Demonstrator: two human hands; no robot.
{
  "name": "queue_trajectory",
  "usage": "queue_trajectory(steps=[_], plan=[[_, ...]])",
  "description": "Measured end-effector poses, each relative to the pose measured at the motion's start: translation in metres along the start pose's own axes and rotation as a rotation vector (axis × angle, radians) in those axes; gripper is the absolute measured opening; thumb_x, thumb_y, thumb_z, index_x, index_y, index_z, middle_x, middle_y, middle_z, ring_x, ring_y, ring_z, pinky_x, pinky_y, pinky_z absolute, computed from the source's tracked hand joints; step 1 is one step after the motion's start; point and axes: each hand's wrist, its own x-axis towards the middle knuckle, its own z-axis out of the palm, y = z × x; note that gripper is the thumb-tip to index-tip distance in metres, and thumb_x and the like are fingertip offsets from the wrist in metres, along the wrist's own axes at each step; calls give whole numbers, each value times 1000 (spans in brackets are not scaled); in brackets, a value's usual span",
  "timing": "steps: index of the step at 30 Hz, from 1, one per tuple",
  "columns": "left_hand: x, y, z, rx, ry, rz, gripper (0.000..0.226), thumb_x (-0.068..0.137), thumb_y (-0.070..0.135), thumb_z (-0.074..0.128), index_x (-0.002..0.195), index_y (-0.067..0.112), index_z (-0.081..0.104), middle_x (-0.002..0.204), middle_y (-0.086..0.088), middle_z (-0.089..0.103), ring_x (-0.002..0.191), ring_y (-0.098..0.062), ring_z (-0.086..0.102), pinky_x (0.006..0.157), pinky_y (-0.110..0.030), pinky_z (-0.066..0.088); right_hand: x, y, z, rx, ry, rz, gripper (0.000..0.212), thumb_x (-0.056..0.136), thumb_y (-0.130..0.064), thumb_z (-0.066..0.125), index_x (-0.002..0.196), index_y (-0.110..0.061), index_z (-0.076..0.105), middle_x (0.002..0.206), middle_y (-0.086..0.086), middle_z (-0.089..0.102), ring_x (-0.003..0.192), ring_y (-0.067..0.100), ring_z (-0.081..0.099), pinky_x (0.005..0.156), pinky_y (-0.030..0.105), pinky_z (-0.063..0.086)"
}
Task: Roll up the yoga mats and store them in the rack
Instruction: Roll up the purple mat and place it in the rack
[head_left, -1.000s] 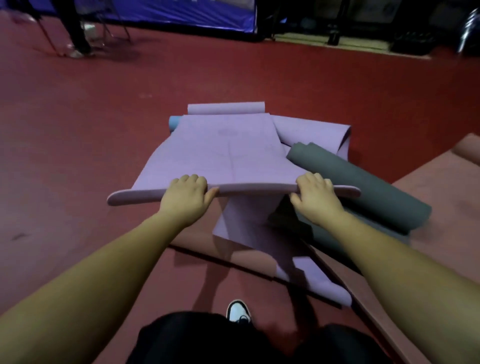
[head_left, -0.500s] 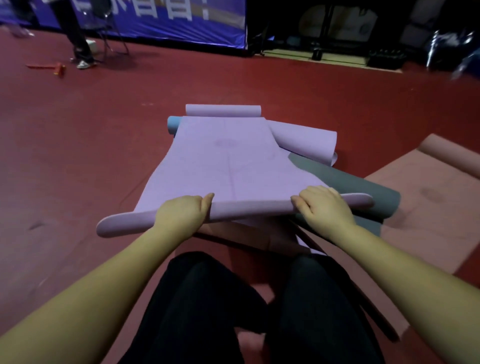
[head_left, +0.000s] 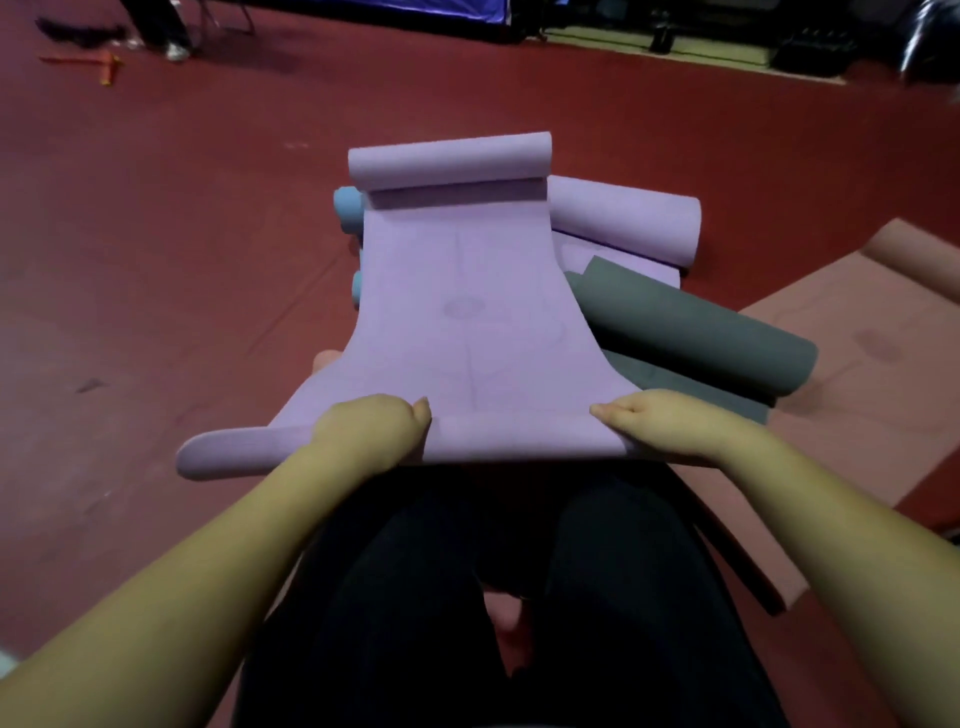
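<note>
A dark red sports floor (head_left: 156, 270) is filling the scene, bounded at the top by a blue banner (head_left: 426, 8) and dim, hard-to-read equipment; a bystander's legs (head_left: 156, 26) are being cut off by the upper edge. At centre, a lilac foam yoga mat (head_left: 467, 322) is stretching away from the person, its far end curled into a small roll and its near edge curled over and lifted above the person's black-trousered lap (head_left: 467, 597). The left hand (head_left: 371, 426) is gripping that near edge, thumb on top and fingers tucked under it out of sight. The right hand (head_left: 670, 423) is clasping the same edge further right, thumb pointing inward; its fingers are likewise hidden below the mat. Under the lilac sheet, two light blue roll ends (head_left: 347, 210) are peeking out at the left, the rest concealed. A second lilac rolled mat (head_left: 623, 218) is lying at the right rear, and a dark grey rolled mat (head_left: 696, 332) is resting just beside the held mat. A salmon-pink flat mat (head_left: 857, 364) is extending right, running out of frame. No rack is discernible.
</note>
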Motion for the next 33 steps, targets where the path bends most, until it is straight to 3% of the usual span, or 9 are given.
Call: queue_trajectory(steps=[4,7,8,12,16,22,29,31,33], plan=[[-8,1,19,-14,81,30,45,105,33,22,114,6,58,89,-7,53,105,-34,59,85,-42,47,6,7,21,7,-59,-11,39,100,-57,36,97,-26,59,104,-8,63,99,19,54,86,30,39],[-14,0,35,-1,272,128,43,92,37,33,84,3,59,81,-17,57,76,-38,60,62,-45,47,13,14,37,63,-7,-20,34,96,-56,47,90,-24,57,92,-3,66,91,21,59,87,35,46],[-12,-3,40,12,417,187,41,90,37,36,75,6,57,75,-15,56,69,-36,57,58,-42,44,15,16,38,85,4,-22,34,95,-55,49,87,-23,57,88,-4,65,88,20,59,86,34,46],[-27,-7,46,143,699,306,36,89,41,44,69,13,55,75,-9,53,71,-31,51,66,-41,33,20,20,39,133,0,-22,39,93,-55,54,77,-20,60,77,-6,59,77,15,54,80,33,45],[-41,-10,64,213,636,271,46,88,53,45,72,12,58,82,-11,53,75,-32,49,72,-43,33,26,14,38,50,52,-54,30,92,-53,57,73,-30,61,88,-9,56,88,16,55,83,32,42],[-36,-8,68,290,614,244,52,89,56,42,65,13,60,70,-7,52,68,-30,50,70,-42,33,10,-1,46,-190,360,-138,37,94,-56,51,86,-24,67,86,-5,66,87,18,58,66,32,37],[-31,-3,66,130,472,217,52,90,54,37,61,13,52,56,-6,49,50,-30,51,49,-33,34,-16,-3,78,-395,489,-161,65,86,-67,10,72,-22,55,80,-3,60,83,25,56,61,33,27],[-29,-2,66,154,396,202,61,98,52,23,71,11,60,61,-8,51,52,-31,51,49,-32,26,-15,-5,82,-392,539,-164,62,89,-62,16,69,-20,57,77,-2,58,82,26,55,61,33,27],[-28,-3,62,230,315,248,90,99,48,-12,95,14,71,72,-9,55,60,-32,53,51,-33,22,-11,-5,78,-373,518,-135,57,94,-60,22,70,-20,55,79,-1,57,86,26,55,63,34,31]])
